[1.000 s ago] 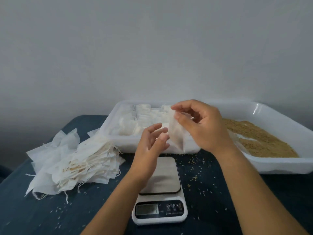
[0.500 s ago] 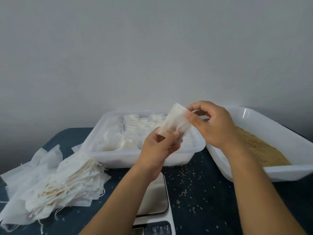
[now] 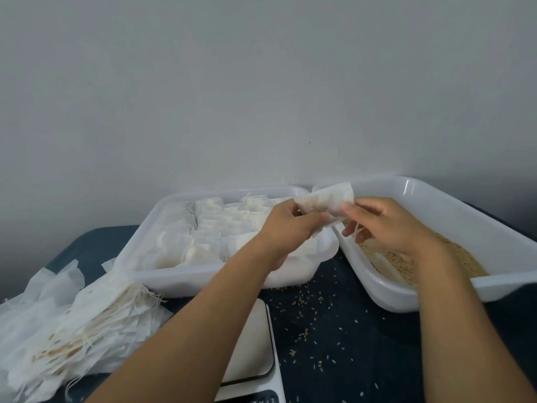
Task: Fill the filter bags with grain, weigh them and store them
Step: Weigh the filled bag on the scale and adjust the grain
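Note:
I hold one white filter bag (image 3: 327, 202) between both hands, above the gap between the two trays. My left hand (image 3: 286, 228) pinches its lower left part. My right hand (image 3: 386, 225) pinches its right edge with thumb and forefinger, the other fingers hanging over the grain. Brown grain (image 3: 453, 257) lies in the white tray (image 3: 494, 228) on the right. The middle white tray (image 3: 162, 210) holds several filled bags (image 3: 209, 228). A kitchen scale (image 3: 252, 344) stands in front, partly hidden by my left forearm.
A loose heap of empty filter bags with strings (image 3: 66, 324) lies at the left on the dark blue table (image 3: 334, 344). Spilled grains are scattered between the scale and the grain tray. A plain grey wall stands behind the trays.
Both hands carried the bag to the right, from in front of the middle tray to the near corner of the grain tray. The view rose, cutting off the scale's display.

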`<control>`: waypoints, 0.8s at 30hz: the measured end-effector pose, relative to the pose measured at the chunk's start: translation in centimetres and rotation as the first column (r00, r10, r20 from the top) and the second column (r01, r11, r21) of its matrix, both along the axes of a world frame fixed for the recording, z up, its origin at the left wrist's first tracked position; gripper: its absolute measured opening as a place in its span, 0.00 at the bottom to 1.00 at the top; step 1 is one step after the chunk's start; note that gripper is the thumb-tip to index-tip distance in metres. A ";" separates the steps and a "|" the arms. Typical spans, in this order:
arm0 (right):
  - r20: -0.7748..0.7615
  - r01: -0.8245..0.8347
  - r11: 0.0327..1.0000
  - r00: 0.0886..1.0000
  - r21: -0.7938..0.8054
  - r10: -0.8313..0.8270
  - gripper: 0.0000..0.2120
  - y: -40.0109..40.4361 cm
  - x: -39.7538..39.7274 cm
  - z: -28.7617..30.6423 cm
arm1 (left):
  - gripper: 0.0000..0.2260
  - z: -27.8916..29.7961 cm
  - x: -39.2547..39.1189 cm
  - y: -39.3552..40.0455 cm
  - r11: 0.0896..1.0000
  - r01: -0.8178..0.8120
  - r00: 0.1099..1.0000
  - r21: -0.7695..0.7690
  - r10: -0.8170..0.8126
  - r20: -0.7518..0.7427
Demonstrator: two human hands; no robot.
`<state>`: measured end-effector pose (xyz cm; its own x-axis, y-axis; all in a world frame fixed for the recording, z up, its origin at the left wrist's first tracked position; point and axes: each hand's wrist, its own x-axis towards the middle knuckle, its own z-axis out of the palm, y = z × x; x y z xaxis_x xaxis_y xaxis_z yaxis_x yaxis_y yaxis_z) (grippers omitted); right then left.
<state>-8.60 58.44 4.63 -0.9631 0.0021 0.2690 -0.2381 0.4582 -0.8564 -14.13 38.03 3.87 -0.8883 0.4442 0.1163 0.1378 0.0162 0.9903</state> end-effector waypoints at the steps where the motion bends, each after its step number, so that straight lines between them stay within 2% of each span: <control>1: 0.003 0.024 1.000 1.000 -0.007 -0.024 0.13 0.5 0.0 -0.2 | 0.15 0.1 -0.3 0.7 1.000 0.002 1.000 -0.020 -0.001 0.004; 5: 0.011 0.155 0.986 0.988 0.067 -0.156 0.16 1.8 -0.1 -0.9 | 0.10 0.4 -1.1 3.1 0.993 0.006 1.000 -0.118 -0.008 -0.019; 9: -0.008 0.242 0.963 0.970 0.114 -0.243 0.17 2.6 -0.2 -1.3 | 0.10 0.5 -1.5 4.5 0.987 0.008 0.999 -0.158 -0.013 -0.032; 15: -0.039 0.171 0.984 0.984 -0.055 -0.173 0.10 3.0 -0.2 -1.5 | 0.04 0.5 -1.7 5.0 0.989 0.020 0.998 -0.148 -0.027 -0.049; 20: -0.046 0.262 0.965 0.964 0.007 -0.261 0.12 3.2 -0.2 -1.5 | 0.05 0.5 -1.8 4.7 0.985 -0.010 0.998 -0.170 -0.001 -0.064; 24: -0.045 0.249 0.967 0.967 -0.049 -0.252 0.12 3.1 -0.2 -1.4 | 0.04 0.6 -1.8 4.5 0.986 -0.026 0.998 -0.168 0.015 -0.065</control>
<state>-8.81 61.54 3.26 -0.9157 0.2542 0.3114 -0.1636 0.4720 -0.8663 -15.96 42.52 4.42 -0.8906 0.4441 0.0977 0.1980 0.1852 0.9626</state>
